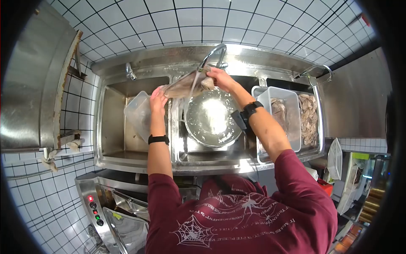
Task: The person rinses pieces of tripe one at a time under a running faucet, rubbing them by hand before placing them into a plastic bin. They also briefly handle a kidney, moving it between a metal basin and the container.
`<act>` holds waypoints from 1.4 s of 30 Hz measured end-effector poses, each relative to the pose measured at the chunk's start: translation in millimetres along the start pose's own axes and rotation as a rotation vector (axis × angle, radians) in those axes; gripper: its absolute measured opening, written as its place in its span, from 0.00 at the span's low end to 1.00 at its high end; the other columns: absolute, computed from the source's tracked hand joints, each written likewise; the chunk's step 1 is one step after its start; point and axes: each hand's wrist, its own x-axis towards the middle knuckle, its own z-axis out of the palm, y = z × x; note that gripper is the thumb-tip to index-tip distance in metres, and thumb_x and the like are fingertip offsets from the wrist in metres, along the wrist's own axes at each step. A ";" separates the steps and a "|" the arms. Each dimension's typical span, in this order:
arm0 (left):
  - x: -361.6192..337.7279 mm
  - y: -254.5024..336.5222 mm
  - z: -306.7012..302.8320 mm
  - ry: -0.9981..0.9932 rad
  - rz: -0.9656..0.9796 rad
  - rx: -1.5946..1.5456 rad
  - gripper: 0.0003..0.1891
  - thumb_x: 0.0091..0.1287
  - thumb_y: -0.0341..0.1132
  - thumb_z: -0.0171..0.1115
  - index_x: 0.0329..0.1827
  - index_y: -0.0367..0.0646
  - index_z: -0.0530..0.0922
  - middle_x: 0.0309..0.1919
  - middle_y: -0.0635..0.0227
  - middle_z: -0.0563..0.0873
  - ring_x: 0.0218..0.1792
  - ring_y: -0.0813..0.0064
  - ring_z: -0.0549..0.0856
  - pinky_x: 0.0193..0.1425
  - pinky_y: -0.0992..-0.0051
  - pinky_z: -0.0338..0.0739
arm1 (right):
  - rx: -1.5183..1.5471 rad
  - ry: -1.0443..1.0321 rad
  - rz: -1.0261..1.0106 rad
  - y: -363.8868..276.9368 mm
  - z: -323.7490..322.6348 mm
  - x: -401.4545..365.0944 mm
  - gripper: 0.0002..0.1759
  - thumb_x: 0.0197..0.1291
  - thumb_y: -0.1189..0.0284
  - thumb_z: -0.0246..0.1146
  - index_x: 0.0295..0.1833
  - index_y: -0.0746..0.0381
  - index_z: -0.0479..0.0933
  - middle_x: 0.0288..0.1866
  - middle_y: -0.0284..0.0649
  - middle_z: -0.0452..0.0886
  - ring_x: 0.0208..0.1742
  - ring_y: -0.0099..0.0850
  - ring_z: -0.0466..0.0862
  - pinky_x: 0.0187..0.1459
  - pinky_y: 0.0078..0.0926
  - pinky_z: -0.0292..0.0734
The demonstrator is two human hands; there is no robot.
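Between my two hands a limp, brownish-grey thing (182,87) is stretched over the divider and the middle sink; it looks like a translucent plastic bag with something inside, but I cannot make out the contents. My left hand (157,100) is closed on its left end. The fingers of my right hand (221,79) grip its upper right end, close to the curved tap (220,48). A thin stream of water seems to run down past it. Below sits a round metal basin (211,145) holding water.
A translucent plastic container (136,113) leans in the left sink. On the right, a clear plastic box (299,131) stands over a tray of brownish-grey pieces (308,118). Other taps (130,73) rise along the back edge. A steel machine with buttons (94,207) stands at lower left.
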 end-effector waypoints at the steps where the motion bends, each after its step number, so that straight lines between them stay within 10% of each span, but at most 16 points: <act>1: 0.1 -1.5 1.4 -0.011 -0.007 -0.043 0.21 0.67 0.27 0.51 0.65 0.41 0.67 0.55 0.65 0.79 0.50 0.72 0.81 0.52 0.73 0.75 | -0.104 -0.107 0.005 -19.8 9.4 -23.1 0.14 0.66 0.72 0.52 0.55 0.63 0.73 0.50 0.39 0.80 0.50 0.30 0.80 0.52 0.31 0.75; 10: -79.6 -72.1 46.8 -0.094 -0.316 0.116 0.27 0.71 0.43 0.50 0.71 0.46 0.59 0.67 0.52 0.65 0.61 0.54 0.73 0.63 0.62 0.68 | -0.656 -0.352 -0.203 -36.4 11.3 -70.3 0.16 0.60 0.72 0.58 0.53 0.59 0.80 0.43 0.34 0.84 0.44 0.22 0.79 0.49 0.22 0.74; 13: -119.1 -72.8 90.7 -0.332 -0.669 -0.539 0.34 0.71 0.53 0.45 0.69 0.33 0.57 0.67 0.47 0.62 0.63 0.50 0.71 0.64 0.55 0.68 | -0.785 -0.442 -0.260 -27.5 25.5 -96.6 0.15 0.57 0.72 0.58 0.49 0.57 0.83 0.35 0.36 0.86 0.34 0.21 0.81 0.38 0.22 0.77; 15: -97.7 -111.5 94.2 -0.991 -0.495 -1.045 0.33 0.70 0.53 0.46 0.66 0.32 0.61 0.62 0.48 0.69 0.60 0.55 0.74 0.63 0.58 0.70 | -0.839 -0.464 -0.276 -24.1 30.2 -132.5 0.13 0.57 0.73 0.58 0.46 0.62 0.81 0.33 0.42 0.84 0.31 0.25 0.80 0.36 0.28 0.75; 17: -95.6 -97.4 88.7 -0.485 -0.448 -0.385 0.29 0.70 0.50 0.47 0.63 0.33 0.65 0.56 0.54 0.76 0.56 0.59 0.78 0.62 0.60 0.71 | -0.912 -0.505 -0.321 -5.8 19.4 -150.6 0.12 0.53 0.74 0.58 0.43 0.64 0.81 0.38 0.46 0.83 0.39 0.36 0.82 0.43 0.31 0.75; 22: -116.9 -83.0 105.0 -0.202 -0.299 -0.305 0.19 0.68 0.34 0.51 0.62 0.40 0.70 0.48 0.62 0.80 0.36 0.74 0.79 0.49 0.69 0.77 | -0.954 -0.126 -0.595 27.5 -23.9 -210.4 0.13 0.51 0.75 0.57 0.42 0.61 0.81 0.48 0.47 0.79 0.47 0.44 0.79 0.48 0.36 0.74; 28: -228.2 -3.5 247.6 -0.397 -0.005 -0.129 0.21 0.66 0.27 0.54 0.63 0.41 0.69 0.46 0.64 0.80 0.32 0.80 0.76 0.38 0.82 0.75 | -0.646 0.049 -0.695 -7.2 -90.0 -299.8 0.18 0.51 0.76 0.56 0.50 0.62 0.77 0.50 0.47 0.77 0.46 0.43 0.81 0.47 0.34 0.74; 34: -296.0 -60.2 365.7 -0.525 0.336 0.500 0.18 0.68 0.32 0.55 0.60 0.40 0.72 0.46 0.65 0.80 0.30 0.83 0.78 0.35 0.84 0.73 | -0.087 0.270 -0.559 -32.4 -247.8 -403.7 0.13 0.57 0.81 0.52 0.46 0.67 0.78 0.38 0.40 0.85 0.30 0.23 0.83 0.36 0.23 0.79; 36: -277.2 -114.1 352.6 -0.681 0.815 1.330 0.19 0.65 0.36 0.58 0.59 0.42 0.73 0.48 0.58 0.80 0.47 0.63 0.81 0.51 0.67 0.74 | -0.302 0.610 -0.425 -27.7 -329.7 -417.4 0.13 0.58 0.77 0.54 0.47 0.64 0.79 0.39 0.42 0.85 0.33 0.29 0.85 0.40 0.28 0.79; 38: -293.6 -132.9 351.9 -0.862 0.744 1.510 0.20 0.62 0.37 0.60 0.56 0.41 0.75 0.50 0.55 0.79 0.54 0.54 0.76 0.60 0.61 0.69 | -0.869 1.044 -0.231 -5.0 -405.6 -417.2 0.14 0.59 0.75 0.55 0.49 0.60 0.79 0.43 0.42 0.84 0.41 0.33 0.85 0.44 0.29 0.79; 42: -319.5 -136.4 362.2 -0.763 0.663 1.794 0.16 0.61 0.39 0.61 0.49 0.42 0.79 0.50 0.57 0.80 0.55 0.56 0.76 0.63 0.60 0.65 | -0.916 0.832 -0.167 11.8 -450.0 -385.3 0.17 0.59 0.68 0.58 0.53 0.57 0.78 0.48 0.45 0.82 0.49 0.41 0.82 0.50 0.34 0.77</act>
